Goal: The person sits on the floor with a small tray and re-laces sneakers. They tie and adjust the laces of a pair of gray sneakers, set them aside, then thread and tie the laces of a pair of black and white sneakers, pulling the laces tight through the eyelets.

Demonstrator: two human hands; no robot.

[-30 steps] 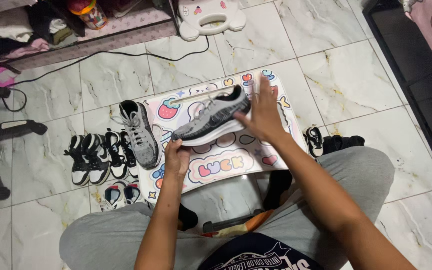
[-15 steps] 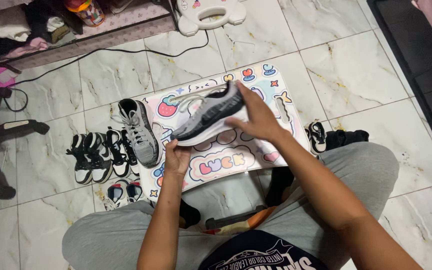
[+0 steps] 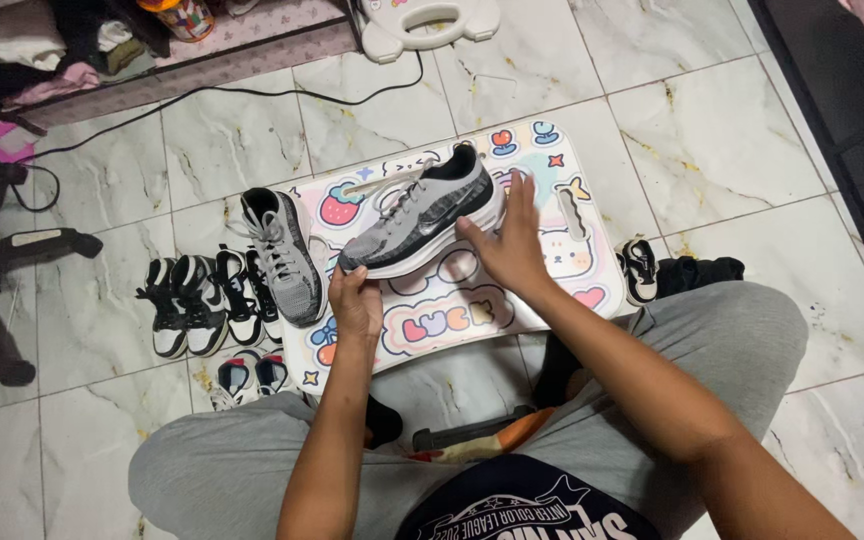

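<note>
Left hand (image 3: 356,305) pinches the toe of the grey sneaker (image 3: 420,212), fingers wrapped under the front of the sole, and the right hand (image 3: 508,245) lies flat and open against the shoe's side near the heel, fingers spread, pressing rather than gripping. Between them the sneaker sits tilted just above the cartoon-printed board (image 3: 452,290), toe low toward the person, heel up and away, white sole edge showing along the near side.

Its partner, the second grey sneaker (image 3: 285,255), lies at the board's left edge, laces loose. Left of that, a row of small black-and-white shoes (image 3: 202,305) stands on the marble floor (image 3: 712,140), with another small pair (image 3: 247,378) nearer the knee and a single small shoe (image 3: 640,270) to the right of the board. A black cable (image 3: 252,95) runs across the tiles up top.

To handle this well, the judgement is: keep the toe pinch firm, since that is the only real grip here, and let the flat right palm steady the heel so the shoe does not roll. Keeping it low over the board would mean a slip costs little.
</note>
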